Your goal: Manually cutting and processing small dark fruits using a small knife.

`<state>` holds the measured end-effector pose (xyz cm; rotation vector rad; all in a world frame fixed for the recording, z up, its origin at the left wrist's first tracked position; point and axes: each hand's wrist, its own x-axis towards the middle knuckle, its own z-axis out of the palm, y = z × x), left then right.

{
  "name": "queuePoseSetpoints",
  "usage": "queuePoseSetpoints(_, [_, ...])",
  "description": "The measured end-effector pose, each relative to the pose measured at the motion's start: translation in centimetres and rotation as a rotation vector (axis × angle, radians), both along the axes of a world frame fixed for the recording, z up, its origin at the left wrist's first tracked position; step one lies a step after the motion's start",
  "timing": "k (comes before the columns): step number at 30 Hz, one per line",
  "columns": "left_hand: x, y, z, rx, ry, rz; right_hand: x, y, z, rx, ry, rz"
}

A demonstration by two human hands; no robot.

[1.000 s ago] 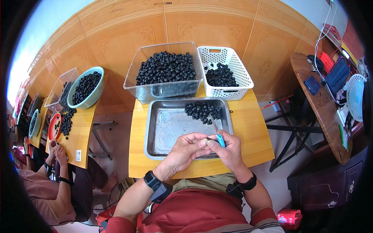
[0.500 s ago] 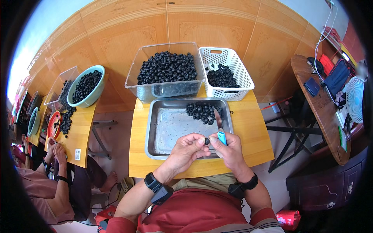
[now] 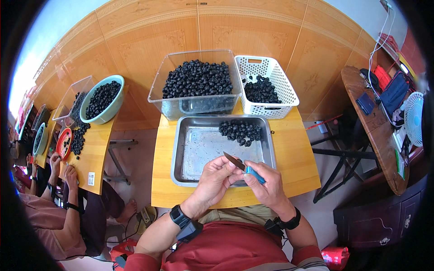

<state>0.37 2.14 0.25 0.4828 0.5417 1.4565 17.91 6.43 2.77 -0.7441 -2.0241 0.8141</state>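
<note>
Over the near edge of the metal tray, my two hands meet. My right hand is wrapped round the blue handle of a small knife, whose blade slants up to the left across the fingertips of my other hand. My left hand is closed in a pinch on a small dark round fruit, mostly hidden by the blade and fingers. A heap of similar dark fruits lies in the tray's far right part, and small dark specks dot its bottom.
Behind the tray stand a clear plastic bin full of dark fruits and a white perforated basket partly filled. At left, a co-worker's hands work near a red plate and a pale green bowl. A brown table stands right.
The knife has swung from pointing up and away to lying leftward, its blade now at my left fingertips. My right hand has turned with it; the left still pinches.
</note>
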Motion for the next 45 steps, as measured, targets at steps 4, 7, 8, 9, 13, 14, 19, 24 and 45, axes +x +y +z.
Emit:
queuePoseSetpoints(4, [0.0, -0.1, 0.0, 0.01, -0.017, 0.008, 0.0, -0.1, 0.3, 0.026, 0.009, 0.005])
queuePoseSetpoints(7, [-0.1, -0.2, -0.1, 0.016, -0.004, 0.006, 0.1, -0.2, 0.5, 0.013, -0.016, 0.006])
queuePoseSetpoints(8, [-0.1, -0.2, -0.2, 0.018, 0.005, 0.006, 0.1, -0.2, 0.5, 0.014, -0.017, 0.004])
queuePoseSetpoints(9, [-0.1, -0.3, -0.2, 0.017, 0.004, 0.006, 0.0, -0.2, 0.4, 0.014, -0.018, 0.002])
queuePoseSetpoints(13, [-0.1, -0.5, -0.6, 0.035, 0.045, 0.047, 0.0, -0.2, 0.3, 0.01, 0.001, 0.02])
queuePoseSetpoints(14, [-0.2, -0.5, -0.6, 0.062, 0.051, 0.069, 0.0, -0.2, 0.2, 0.017, -0.005, 0.019])
queuePoseSetpoints(19, [-0.1, -1.2, 2.0, 0.053, 0.089, 0.072, 0.4, 1.6, -1.8, -0.211, 0.168, -0.149])
queuePoseSetpoints(24, [-0.5, -0.9, 1.5, 0.04, 0.111, 0.088, -0.4, 0.5, 1.2, -0.24, 0.153, 0.04])
queuePoseSetpoints(45, [-1.0, -1.2, 0.9, -0.134, 0.229, 0.089, -2.4, 15.2, 4.0, 0.07, 0.185, -0.407])
